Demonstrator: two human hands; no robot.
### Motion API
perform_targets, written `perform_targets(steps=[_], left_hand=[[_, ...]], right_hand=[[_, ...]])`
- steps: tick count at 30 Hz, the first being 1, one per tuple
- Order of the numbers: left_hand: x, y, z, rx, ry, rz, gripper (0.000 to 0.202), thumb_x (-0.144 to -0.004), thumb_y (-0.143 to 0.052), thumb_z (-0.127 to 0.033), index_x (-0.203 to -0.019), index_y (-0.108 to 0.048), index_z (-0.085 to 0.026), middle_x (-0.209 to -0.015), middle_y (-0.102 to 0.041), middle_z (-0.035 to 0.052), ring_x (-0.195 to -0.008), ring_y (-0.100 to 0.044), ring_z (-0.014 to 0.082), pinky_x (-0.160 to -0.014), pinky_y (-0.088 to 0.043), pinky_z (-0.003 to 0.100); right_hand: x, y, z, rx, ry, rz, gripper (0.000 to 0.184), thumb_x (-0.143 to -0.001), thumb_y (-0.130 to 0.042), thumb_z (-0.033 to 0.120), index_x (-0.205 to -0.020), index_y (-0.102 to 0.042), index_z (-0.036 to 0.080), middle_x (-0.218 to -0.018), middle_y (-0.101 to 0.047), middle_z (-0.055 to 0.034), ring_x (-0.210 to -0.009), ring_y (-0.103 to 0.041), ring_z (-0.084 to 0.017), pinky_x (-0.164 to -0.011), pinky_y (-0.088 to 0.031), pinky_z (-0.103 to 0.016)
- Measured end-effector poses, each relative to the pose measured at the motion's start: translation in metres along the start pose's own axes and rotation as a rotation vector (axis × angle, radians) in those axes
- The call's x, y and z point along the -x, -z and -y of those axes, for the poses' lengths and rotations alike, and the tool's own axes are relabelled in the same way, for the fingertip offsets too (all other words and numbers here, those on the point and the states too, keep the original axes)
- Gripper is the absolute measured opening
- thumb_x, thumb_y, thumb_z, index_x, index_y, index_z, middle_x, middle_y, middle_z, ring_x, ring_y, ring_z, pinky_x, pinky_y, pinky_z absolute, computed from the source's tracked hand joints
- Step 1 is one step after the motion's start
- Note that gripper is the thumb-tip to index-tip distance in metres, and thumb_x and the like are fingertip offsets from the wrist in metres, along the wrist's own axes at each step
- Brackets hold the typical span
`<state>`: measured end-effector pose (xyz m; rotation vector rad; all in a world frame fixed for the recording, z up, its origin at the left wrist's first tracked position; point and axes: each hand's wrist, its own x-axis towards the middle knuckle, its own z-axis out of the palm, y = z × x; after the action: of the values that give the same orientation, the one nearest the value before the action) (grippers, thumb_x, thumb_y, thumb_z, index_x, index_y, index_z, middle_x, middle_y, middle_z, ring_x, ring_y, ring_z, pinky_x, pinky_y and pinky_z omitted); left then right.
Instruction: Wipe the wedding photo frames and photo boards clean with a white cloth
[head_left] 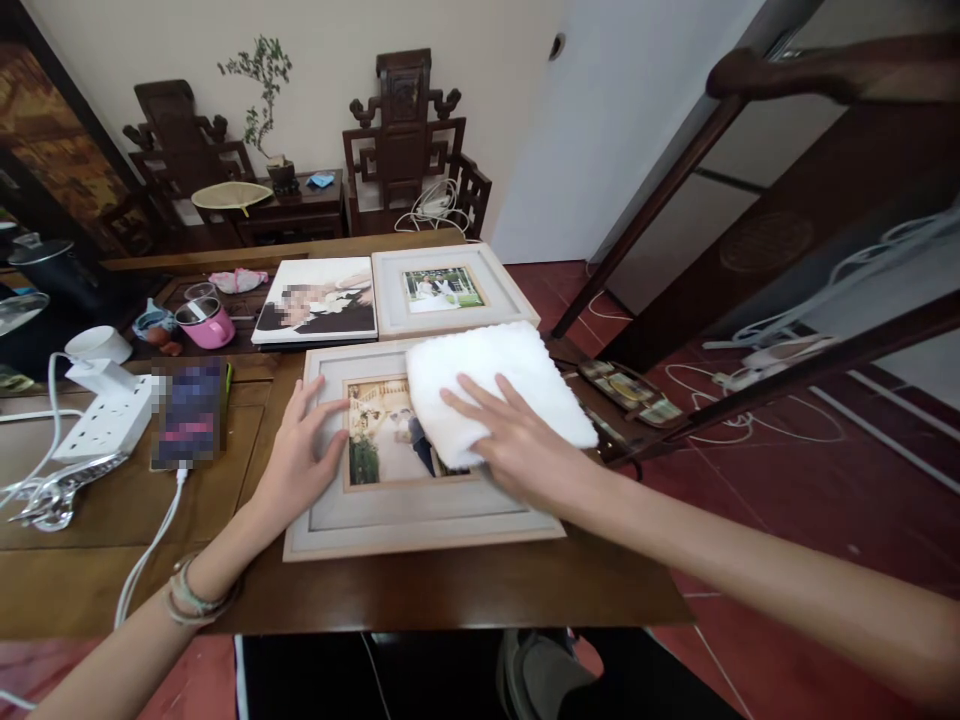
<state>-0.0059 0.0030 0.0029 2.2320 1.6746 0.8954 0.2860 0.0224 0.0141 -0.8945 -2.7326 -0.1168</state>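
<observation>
A light wooden picture frame point(420, 535) with a photo inside lies flat on the table before me. My left hand point(304, 455) rests on its left side, fingers spread and holding nothing. On the upper right part of the frame, a folded white cloth point(487, 365) covers some of the photo and the far right corner. My right hand point(517, 435) has hold of the cloth, its fingers pressed on top and the thumb near the lower edge. Part of that thumb is hidden.
Behind lie a second picture frame point(457, 318) and a photo album point(319, 300). To the left are a phone point(191, 410) on a cable, a white power strip point(112, 415), a pink mug point(214, 325) and a silver object point(64, 490). A wooden chair point(652, 215) stands on the right.
</observation>
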Motion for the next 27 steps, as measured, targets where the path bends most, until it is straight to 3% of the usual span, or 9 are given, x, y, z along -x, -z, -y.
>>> perform_targets(steps=[3,5,9,11,14,17,22,27], left_hand=[[0.001,0.002,0.002,-0.014,-0.024,0.07,0.046,-0.092,-0.052,-0.034,-0.134,-0.053,-0.016,-0.153,-0.037,0.0175,-0.149,-0.015,0.0359,-0.117,-0.024,0.058],[0.001,0.003,0.002,-0.03,-0.042,0.116,0.048,-0.095,-0.048,-0.033,-0.139,-0.048,-0.015,-0.155,-0.034,0.0178,-0.15,-0.01,0.0355,-0.117,-0.023,0.059],[-0.001,0.003,0.002,-0.025,-0.067,0.094,0.044,-0.097,-0.043,-0.031,-0.138,-0.051,-0.017,-0.153,-0.04,0.016,-0.148,-0.021,0.0325,-0.117,-0.027,0.056],[-0.002,0.002,0.002,-0.017,-0.071,0.084,0.044,-0.097,-0.041,-0.031,-0.138,-0.05,-0.017,-0.151,-0.043,0.0158,-0.146,-0.027,0.0308,-0.117,-0.028,0.055],[-0.002,0.004,0.002,-0.013,-0.058,0.143,0.047,-0.096,-0.042,-0.031,-0.141,-0.047,-0.017,-0.15,-0.044,0.0154,-0.147,-0.026,0.0308,-0.116,-0.028,0.057],[-0.001,0.007,0.001,-0.005,-0.046,0.186,0.049,-0.095,-0.044,-0.03,-0.142,-0.045,-0.016,-0.151,-0.044,0.0151,-0.147,-0.026,0.0304,-0.117,-0.027,0.058],[0.002,0.006,-0.001,-0.005,-0.067,0.162,0.046,-0.094,-0.037,-0.019,-0.138,-0.05,-0.014,-0.149,-0.046,0.0149,-0.145,-0.031,0.0273,-0.117,-0.028,0.055],[0.004,0.003,-0.003,-0.054,-0.108,0.105,0.041,-0.095,-0.037,-0.019,-0.13,-0.057,-0.011,-0.145,-0.05,0.0173,-0.141,-0.039,0.0269,-0.117,-0.032,0.052]], right_hand=[[0.009,0.001,0.015,0.001,0.062,0.022,0.025,-0.069,-0.057,-0.007,-0.066,-0.07,0.014,-0.142,-0.05,-0.0211,-0.135,-0.036,-0.046,-0.104,-0.03,-0.072],[0.01,0.004,0.012,-0.012,0.047,0.032,0.029,-0.069,-0.054,-0.009,-0.072,-0.072,0.014,-0.145,-0.046,-0.0201,-0.137,-0.034,-0.043,-0.106,-0.03,-0.069],[-0.011,0.011,-0.021,0.008,-0.055,0.002,0.056,-0.065,-0.046,-0.017,-0.105,-0.071,0.013,-0.157,-0.028,-0.0182,-0.143,-0.021,-0.038,-0.111,-0.028,-0.063],[-0.028,0.011,-0.037,0.063,-0.079,0.026,0.061,-0.064,-0.046,-0.019,-0.112,-0.069,0.011,-0.155,-0.03,-0.0211,-0.143,-0.022,-0.041,-0.11,-0.03,-0.064],[-0.046,0.005,-0.047,0.147,-0.042,0.161,0.056,-0.063,-0.049,-0.017,-0.109,-0.069,0.007,-0.148,-0.04,-0.0267,-0.138,-0.031,-0.045,-0.106,-0.035,-0.064],[-0.05,0.001,-0.043,0.22,-0.01,0.232,0.049,-0.063,-0.052,-0.015,-0.104,-0.07,0.004,-0.146,-0.041,-0.0301,-0.137,-0.033,-0.046,-0.106,-0.034,-0.063],[-0.038,0.002,-0.034,0.241,0.042,0.226,0.043,-0.066,-0.057,-0.011,-0.104,-0.07,0.005,-0.145,-0.042,-0.0305,-0.135,-0.036,-0.045,-0.105,-0.036,-0.061],[-0.032,-0.002,-0.026,0.275,0.028,0.144,0.031,-0.072,-0.058,-0.008,-0.096,-0.072,0.005,-0.143,-0.044,-0.0302,-0.134,-0.039,-0.045,-0.106,-0.035,-0.06]])
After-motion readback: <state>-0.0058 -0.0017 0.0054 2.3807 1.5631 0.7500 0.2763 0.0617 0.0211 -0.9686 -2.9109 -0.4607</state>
